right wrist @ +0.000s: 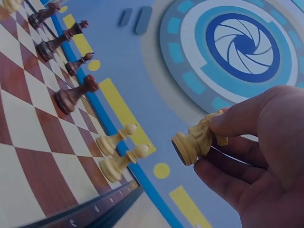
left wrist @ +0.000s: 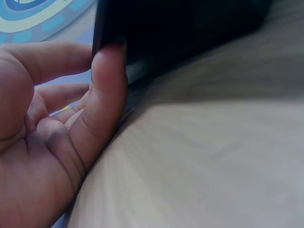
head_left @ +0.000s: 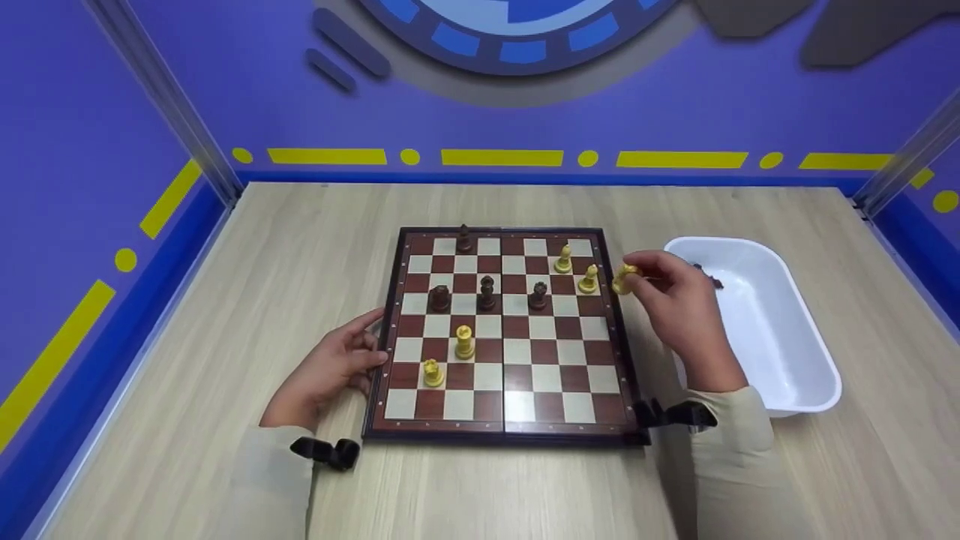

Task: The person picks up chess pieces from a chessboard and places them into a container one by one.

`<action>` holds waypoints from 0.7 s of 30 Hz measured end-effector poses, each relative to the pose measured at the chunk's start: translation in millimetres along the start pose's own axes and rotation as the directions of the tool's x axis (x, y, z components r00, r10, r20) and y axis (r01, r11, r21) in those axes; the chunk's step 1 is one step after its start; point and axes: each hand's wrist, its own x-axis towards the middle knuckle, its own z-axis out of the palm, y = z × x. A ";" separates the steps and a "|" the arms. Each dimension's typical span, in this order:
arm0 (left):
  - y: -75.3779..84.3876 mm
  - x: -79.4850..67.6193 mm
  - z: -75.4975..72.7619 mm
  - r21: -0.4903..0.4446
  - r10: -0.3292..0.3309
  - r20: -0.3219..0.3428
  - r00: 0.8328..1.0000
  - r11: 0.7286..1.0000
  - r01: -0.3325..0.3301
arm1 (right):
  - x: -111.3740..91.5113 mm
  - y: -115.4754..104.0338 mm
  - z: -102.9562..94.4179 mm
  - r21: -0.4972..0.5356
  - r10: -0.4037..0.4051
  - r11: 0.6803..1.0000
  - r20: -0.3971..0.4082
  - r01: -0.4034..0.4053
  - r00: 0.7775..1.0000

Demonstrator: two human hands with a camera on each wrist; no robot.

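1. My right hand pinches a knight by the board's right edge, thumb hiding some of its head.
2. My left hand rests thumb and forefinger against the left edge.
3. My right hand partly hides the tray.
4. Border marks: too blurred to read.

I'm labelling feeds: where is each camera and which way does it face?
Head: on the head, facing forward and down at the chessboard; left hand, right hand, sleeves show.
Left wrist: worn there, facing the chessboard's edge; left hand shows.
Right wrist: worn there, facing the held chess piece, wall beyond; right hand shows.
Head and right wrist share that chess piece.
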 end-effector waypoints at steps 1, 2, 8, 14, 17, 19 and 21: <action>-0.3 0.1 -0.3 0.001 -0.001 0.001 1.000 1.000 0.001 | 0.1 0.6 -1.5 0.000 0.005 1.000 -0.003 -0.005 1.000; -0.7 0.3 -0.6 0.002 0.000 0.002 1.000 1.000 0.000 | 0.3 1.2 -2.8 -0.001 0.017 1.000 -0.007 -0.017 1.000; -2.8 1.7 -0.4 -0.011 -0.014 -0.013 1.000 1.000 0.014 | 1.3 5.2 -10.4 0.007 0.065 0.998 -0.037 -0.065 0.997; -3.1 2.0 1.5 -0.042 -0.039 -0.043 0.998 0.998 0.037 | 2.2 10.3 -16.6 0.014 0.078 0.997 -0.066 -0.077 0.995; -2.9 1.8 1.7 -0.045 -0.037 -0.045 0.998 0.998 0.035 | 2.9 13.0 -19.4 0.018 0.082 0.997 -0.080 -0.081 0.993; -2.5 1.7 2.0 -0.040 -0.030 -0.037 0.999 0.999 0.028 | 3.2 14.8 -21.7 0.027 0.082 0.996 -0.095 -0.080 0.992; -2.0 1.6 2.3 -0.037 -0.026 -0.033 0.999 0.999 0.024 | 3.1 16.0 -24.2 0.037 0.094 0.995 -0.108 -0.090 0.990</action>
